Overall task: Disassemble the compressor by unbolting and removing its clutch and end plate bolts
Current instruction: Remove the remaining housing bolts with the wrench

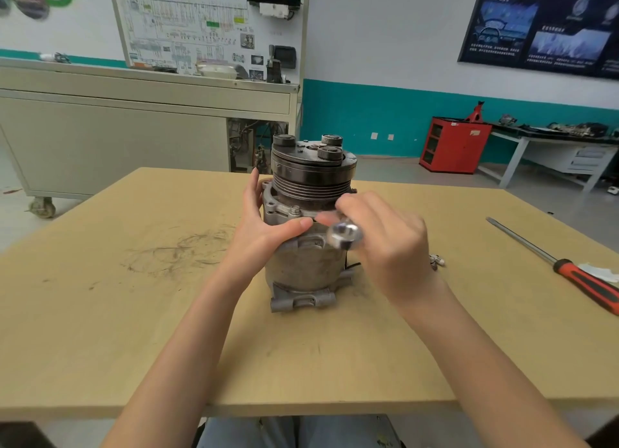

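A grey metal compressor stands upright on the wooden table, its dark grooved clutch pulley on top. A bolt head shows on the flange below the pulley. My left hand wraps the compressor's left side, thumb across the front of the body. My right hand grips a shiny metal wrench, its end pointing toward me, held at the flange on the right side. Where the tool's far end sits is hidden by my fingers.
A long screwdriver with an orange-black handle lies at the table's right, beside a white scrap. Small loose parts lie right of my right wrist. A wheeled cabinet stands behind the table, a red cabinet farther back.
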`<state>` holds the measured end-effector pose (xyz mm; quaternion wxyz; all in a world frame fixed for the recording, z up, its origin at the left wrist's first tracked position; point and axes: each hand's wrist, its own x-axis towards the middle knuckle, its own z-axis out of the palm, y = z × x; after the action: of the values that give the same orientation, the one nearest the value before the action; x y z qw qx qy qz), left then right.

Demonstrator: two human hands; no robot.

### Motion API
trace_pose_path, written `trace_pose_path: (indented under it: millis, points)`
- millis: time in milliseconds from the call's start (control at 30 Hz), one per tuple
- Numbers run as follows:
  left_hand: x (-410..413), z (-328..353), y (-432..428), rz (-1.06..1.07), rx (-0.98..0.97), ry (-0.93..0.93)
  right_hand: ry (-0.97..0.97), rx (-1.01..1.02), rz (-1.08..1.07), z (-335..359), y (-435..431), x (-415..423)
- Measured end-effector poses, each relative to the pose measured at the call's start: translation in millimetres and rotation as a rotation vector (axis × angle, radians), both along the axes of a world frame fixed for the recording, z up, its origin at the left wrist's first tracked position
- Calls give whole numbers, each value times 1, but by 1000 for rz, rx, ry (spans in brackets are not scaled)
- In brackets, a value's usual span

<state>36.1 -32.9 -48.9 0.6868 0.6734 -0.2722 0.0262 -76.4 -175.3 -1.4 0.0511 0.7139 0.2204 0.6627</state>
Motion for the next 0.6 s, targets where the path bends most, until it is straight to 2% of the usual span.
trace_pose_path:
  millis: [233,367,433,533,600]
  points:
    - [1,0,-1,19,13,-8,-1,-28,-67,-7,6,0]
    - [-4,2,0,15,-4,-10,82,36,59,-8,-11,-4]
    - [-6,3,0,10,-14,-2,273,284,316,-14,-24,-8]
    - [-6,4,0,8,-11,7,549,873,804,-22,-41,-7]
    - [-6,4,0,10,-9,10,685,1152,1065,-20,-55,5]
